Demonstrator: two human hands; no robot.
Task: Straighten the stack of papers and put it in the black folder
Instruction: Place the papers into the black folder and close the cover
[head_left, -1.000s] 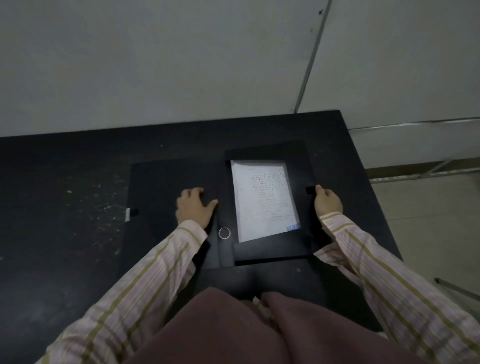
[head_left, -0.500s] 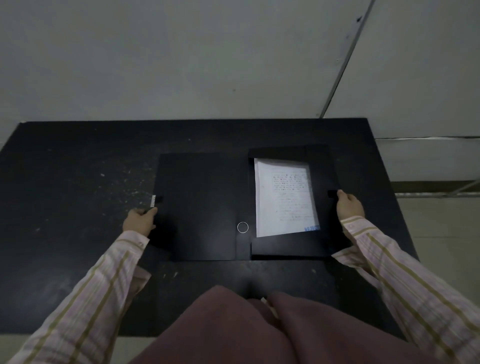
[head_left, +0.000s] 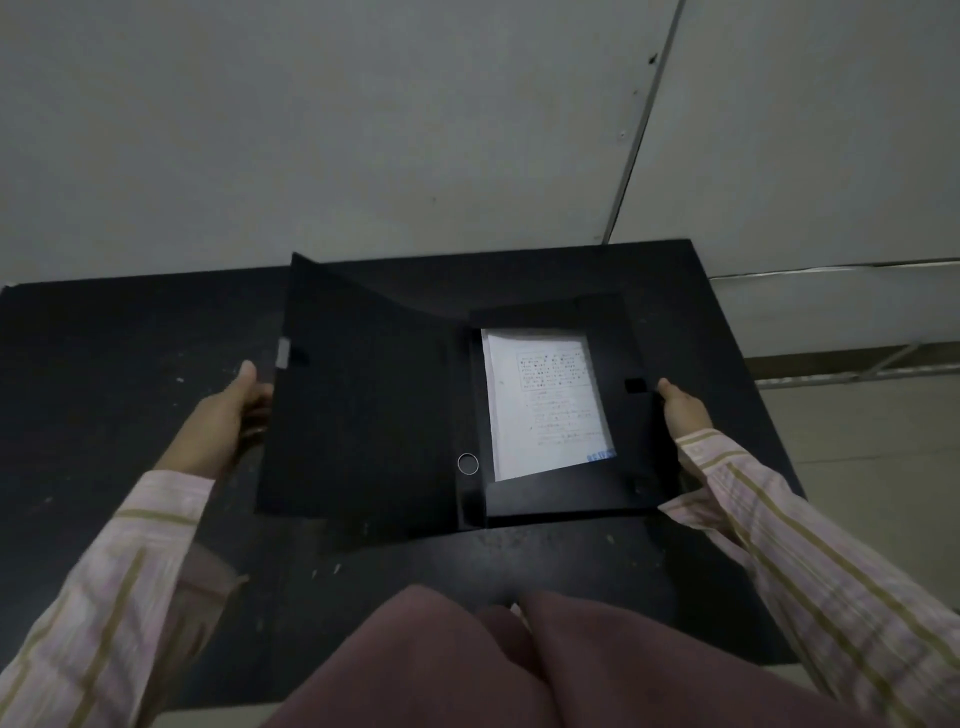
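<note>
The black folder (head_left: 363, 415) lies open on the black table (head_left: 104, 364). Its right half holds the stack of white papers (head_left: 545, 405), printed text facing up, framed by the folder's inner flaps. The left cover is lifted off the table and tilted up. My left hand (head_left: 228, 410) grips that cover's outer edge, just below a small grey closure tab (head_left: 284, 353). My right hand (head_left: 683, 408) rests on the folder's right edge, beside a small black closure patch (head_left: 635, 385). A round ring hole (head_left: 467, 464) shows on the spine.
Behind the table stands a pale wall (head_left: 363, 130) with a vertical seam. The table's right edge (head_left: 748, 364) drops to a light floor. Dark red fabric (head_left: 467, 660) on my lap fills the bottom of the view. White specks dot the table's left part.
My left hand went from the middle of the left cover to its outer edge, took hold of it and raised it off the table. The right hand stayed at the right edge.
</note>
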